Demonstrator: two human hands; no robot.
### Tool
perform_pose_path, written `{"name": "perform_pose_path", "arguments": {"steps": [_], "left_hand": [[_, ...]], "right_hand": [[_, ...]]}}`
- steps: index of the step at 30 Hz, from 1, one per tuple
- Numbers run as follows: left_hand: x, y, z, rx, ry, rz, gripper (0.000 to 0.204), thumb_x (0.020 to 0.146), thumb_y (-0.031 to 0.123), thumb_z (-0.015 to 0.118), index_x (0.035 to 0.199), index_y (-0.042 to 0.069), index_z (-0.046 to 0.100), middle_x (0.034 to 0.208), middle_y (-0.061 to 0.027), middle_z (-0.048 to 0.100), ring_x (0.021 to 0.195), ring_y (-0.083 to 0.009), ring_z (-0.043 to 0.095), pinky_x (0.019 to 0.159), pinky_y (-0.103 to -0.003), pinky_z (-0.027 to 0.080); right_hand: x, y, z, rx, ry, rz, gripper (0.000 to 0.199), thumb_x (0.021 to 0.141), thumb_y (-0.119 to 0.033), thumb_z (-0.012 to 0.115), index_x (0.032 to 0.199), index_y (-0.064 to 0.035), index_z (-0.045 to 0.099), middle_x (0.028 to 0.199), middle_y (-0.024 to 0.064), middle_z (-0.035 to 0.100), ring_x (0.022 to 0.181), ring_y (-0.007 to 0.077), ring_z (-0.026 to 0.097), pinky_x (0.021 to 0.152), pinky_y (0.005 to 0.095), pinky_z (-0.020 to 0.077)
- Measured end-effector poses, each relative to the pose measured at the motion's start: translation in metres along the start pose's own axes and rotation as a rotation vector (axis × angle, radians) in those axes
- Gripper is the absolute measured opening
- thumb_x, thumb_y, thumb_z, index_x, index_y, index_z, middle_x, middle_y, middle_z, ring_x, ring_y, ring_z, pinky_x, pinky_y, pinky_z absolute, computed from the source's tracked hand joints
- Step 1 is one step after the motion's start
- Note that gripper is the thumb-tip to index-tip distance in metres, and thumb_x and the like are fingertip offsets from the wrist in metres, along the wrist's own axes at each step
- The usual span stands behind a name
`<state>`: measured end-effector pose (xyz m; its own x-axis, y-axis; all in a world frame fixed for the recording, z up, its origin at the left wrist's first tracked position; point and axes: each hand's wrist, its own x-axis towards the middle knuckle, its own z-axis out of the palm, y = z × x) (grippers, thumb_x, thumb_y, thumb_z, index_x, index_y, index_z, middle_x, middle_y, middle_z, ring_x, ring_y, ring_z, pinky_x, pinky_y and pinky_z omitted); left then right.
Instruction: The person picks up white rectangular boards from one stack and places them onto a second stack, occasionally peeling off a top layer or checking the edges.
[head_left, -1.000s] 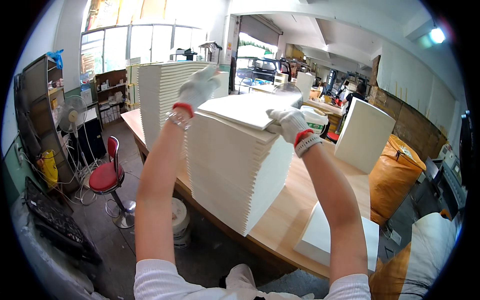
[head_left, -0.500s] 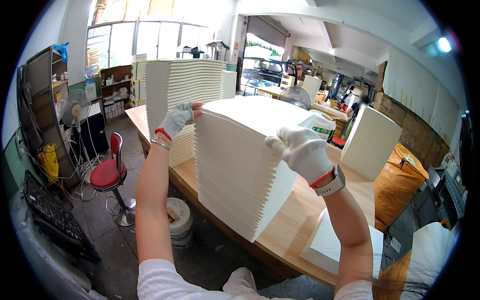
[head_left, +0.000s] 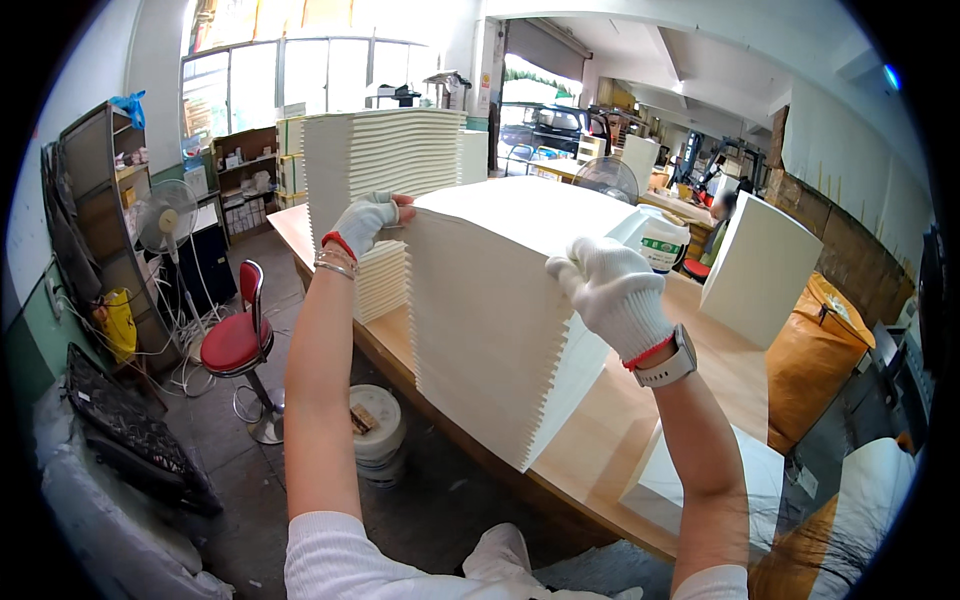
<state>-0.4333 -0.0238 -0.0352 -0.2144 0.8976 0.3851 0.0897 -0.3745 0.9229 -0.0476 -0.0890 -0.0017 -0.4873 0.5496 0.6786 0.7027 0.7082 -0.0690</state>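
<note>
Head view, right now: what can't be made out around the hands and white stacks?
All in the head view:
Right hand: some fingertips, curled behind the hand itself; grip unclear.
Near white stack: far side, hidden by its own front and top.
Rear white stack: lower right part, blocked by the near white stack and left hand.
White block at lower right: partly covered by the right forearm.
</note>
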Motion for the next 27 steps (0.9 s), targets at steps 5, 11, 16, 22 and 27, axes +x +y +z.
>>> {"name": "perform_pose_path", "arguments": {"steps": [5, 11, 16, 22, 27], "left_hand": [[0.003, 0.000, -0.002, -0.013, -0.028, -0.081, 0.031, 0.089, 0.013, 0.076, 0.117, 0.003, 0.066, 0.100, -0.0036, 0.069, 0.090, -0.0145, 0.067, 0.083, -0.031, 0.058], [0.002, -0.013, -0.004, -0.130, -0.020, -0.004, 0.033, 0.092, 0.010, 0.072, 0.123, 0.002, 0.063, 0.101, -0.0035, 0.069, 0.091, -0.0149, 0.067, 0.084, -0.029, 0.057], [-0.018, -0.040, 0.017, -0.337, 0.426, 0.325, 0.035, 0.096, 0.008, 0.062, 0.130, 0.000, 0.057, 0.117, -0.0066, 0.063, 0.104, -0.0152, 0.063, 0.089, -0.026, 0.052], [-0.126, -0.045, 0.090, 0.005, 0.463, 0.766, 0.026, 0.099, 0.001, 0.056, 0.124, -0.002, 0.058, 0.120, -0.0096, 0.063, 0.113, -0.0184, 0.060, 0.102, -0.031, 0.047], [-0.215, -0.026, 0.241, 0.366, -0.261, 1.220, 0.018, 0.087, 0.012, 0.069, 0.102, 0.007, 0.061, 0.100, -0.0079, 0.069, 0.087, -0.0238, 0.070, 0.076, -0.037, 0.058]], "right_hand": [[0.001, -0.002, -0.002, 0.012, -0.056, 0.044, 0.033, 0.099, -0.033, 0.063, 0.084, -0.0030, 0.065, 0.063, 0.0135, 0.063, 0.057, 0.0280, 0.063, 0.053, 0.0410, 0.0482], [-0.003, -0.006, -0.010, 0.133, -0.130, 0.126, 0.033, 0.099, -0.032, 0.061, 0.097, 0.0013, 0.064, 0.084, 0.0207, 0.068, 0.071, 0.0325, 0.068, 0.064, 0.0418, 0.0539], [-0.082, 0.056, 0.008, 0.507, 0.310, -0.013, 0.027, 0.097, -0.025, 0.065, 0.108, 0.0006, 0.065, 0.090, 0.0176, 0.068, 0.076, 0.0290, 0.066, 0.068, 0.0376, 0.0534], [-0.325, 0.163, 0.010, 0.118, 0.088, 0.394, 0.016, 0.091, -0.015, 0.067, 0.097, -0.0006, 0.070, 0.094, 0.0168, 0.070, 0.085, 0.0333, 0.067, 0.077, 0.0395, 0.0536], [-0.492, 0.187, -0.052, -0.447, 0.223, 0.675, 0.016, 0.089, -0.014, 0.065, 0.100, -0.0034, 0.071, 0.101, 0.0150, 0.068, 0.097, 0.0366, 0.063, 0.090, 0.0464, 0.0493]]}}
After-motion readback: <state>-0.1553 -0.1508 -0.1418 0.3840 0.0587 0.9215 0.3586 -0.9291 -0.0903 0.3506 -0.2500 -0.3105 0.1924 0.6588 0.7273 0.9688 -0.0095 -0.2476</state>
